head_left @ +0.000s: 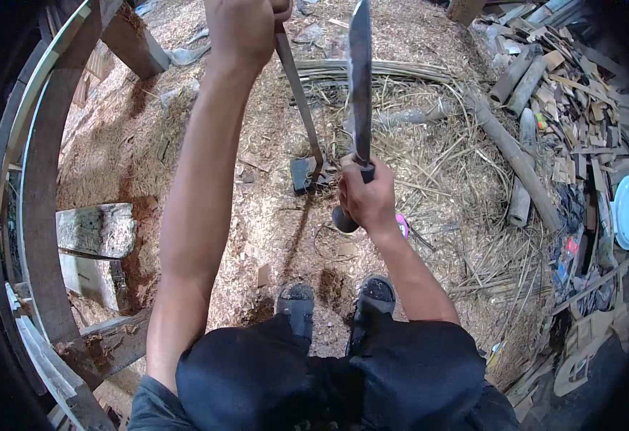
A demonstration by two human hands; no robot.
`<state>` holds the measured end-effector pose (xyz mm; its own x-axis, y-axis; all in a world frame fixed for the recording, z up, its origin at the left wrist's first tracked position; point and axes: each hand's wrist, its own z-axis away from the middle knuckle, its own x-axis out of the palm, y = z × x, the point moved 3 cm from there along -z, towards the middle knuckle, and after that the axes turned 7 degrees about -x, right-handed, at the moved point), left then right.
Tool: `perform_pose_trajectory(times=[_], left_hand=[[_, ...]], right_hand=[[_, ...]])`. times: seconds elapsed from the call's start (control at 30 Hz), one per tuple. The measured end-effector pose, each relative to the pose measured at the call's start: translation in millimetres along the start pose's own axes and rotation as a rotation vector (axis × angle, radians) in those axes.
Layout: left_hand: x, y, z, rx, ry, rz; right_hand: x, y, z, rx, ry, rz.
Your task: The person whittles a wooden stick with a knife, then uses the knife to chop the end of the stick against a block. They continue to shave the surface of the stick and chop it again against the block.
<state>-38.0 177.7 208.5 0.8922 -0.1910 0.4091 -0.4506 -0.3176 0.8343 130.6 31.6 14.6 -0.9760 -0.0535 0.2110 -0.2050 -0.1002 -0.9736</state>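
My right hand (367, 192) is wrapped round the dark handle of a machete (360, 79). Its broad blade points up and away from me, and the handle's rounded butt shows below my fist. My left hand (246, 32), at the top edge of the view, is closed round a long narrow strip (299, 93) that looks like split bamboo or wood. The strip slants down from my fist, its lower end at a small dark block (302, 176) on the ground. Part of the left fingers lies outside the view.
Shavings (257, 208) cover the ground around my sandals (296, 305). Long thin strips (393, 68) and a bamboo pole (512, 151) lie ahead and right. Wood scraps (570, 93) are heaped at the right, near a pale blue lid-like object (625, 212). Timber beams (41, 187) stand at the left.
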Motion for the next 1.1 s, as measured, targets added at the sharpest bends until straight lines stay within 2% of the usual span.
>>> perform_pose_trajectory(times=[0.1,0.13,0.2,0.23,0.27,0.33,0.4,0.47,0.53,0.57,0.6,0.63,0.67,0.7,0.77,0.8,0.87,0.93,0.97,1.0,1.1], left_hand=[[11,0,4,0.121,0.055,-0.113],[13,-2,5,0.118,0.057,-0.115],[17,-3,6,0.132,0.021,-0.118],[15,-2,6,0.11,0.05,-0.101],[15,-3,5,0.108,0.049,-0.103],[16,-4,6,0.129,0.088,-0.086],[15,-3,8,0.112,0.065,-0.092],[17,-1,6,0.113,0.03,-0.097],[25,-4,7,-0.05,-0.187,0.45],[25,-5,6,-0.045,-0.191,0.452],[20,-6,4,0.056,-0.066,0.174],[19,-3,5,0.151,0.062,-0.105],[19,-3,6,0.152,0.059,-0.106],[22,1,6,0.151,0.062,-0.12],[23,-1,14,0.101,0.082,-0.134],[22,-1,11,0.112,0.077,-0.119],[22,0,6,0.134,0.069,-0.106],[19,-3,4,0.145,0.094,-0.12],[16,-3,4,0.153,0.095,-0.117],[13,-3,3,0.17,0.073,-0.107],[15,0,-1,0.176,0.052,-0.102]], right_hand=[[6,18,5,-0.139,0.029,0.043],[7,45,7,-0.057,0.025,0.064],[4,72,15,0.088,-0.079,0.324],[-5,81,18,0.311,-0.084,0.194],[-11,85,17,0.312,-0.084,0.191],[-14,66,13,0.137,-0.02,0.282],[-5,32,12,0.074,-0.001,0.065],[1,16,9,-0.036,-0.014,0.047],[7,39,11,0.007,-0.002,0.137],[6,58,13,0.051,0.013,0.227],[0,86,19,0.176,-0.102,0.171],[-6,80,25,0.261,-0.112,0.143],[-10,75,28,0.346,-0.121,0.111],[-6,62,21,0.336,-0.128,0.113],[-4,44,24,0.257,0.005,0.072],[-5,44,18,0.047,0.017,0.124],[-2,44,12,-0.016,0.059,0.111],[1,62,15,0.058,0.082,0.118],[-4,88,19,0.242,-0.035,0.23],[-11,109,21,0.385,-0.043,0.228],[-26,117,9,0.299,-0.104,0.41]])
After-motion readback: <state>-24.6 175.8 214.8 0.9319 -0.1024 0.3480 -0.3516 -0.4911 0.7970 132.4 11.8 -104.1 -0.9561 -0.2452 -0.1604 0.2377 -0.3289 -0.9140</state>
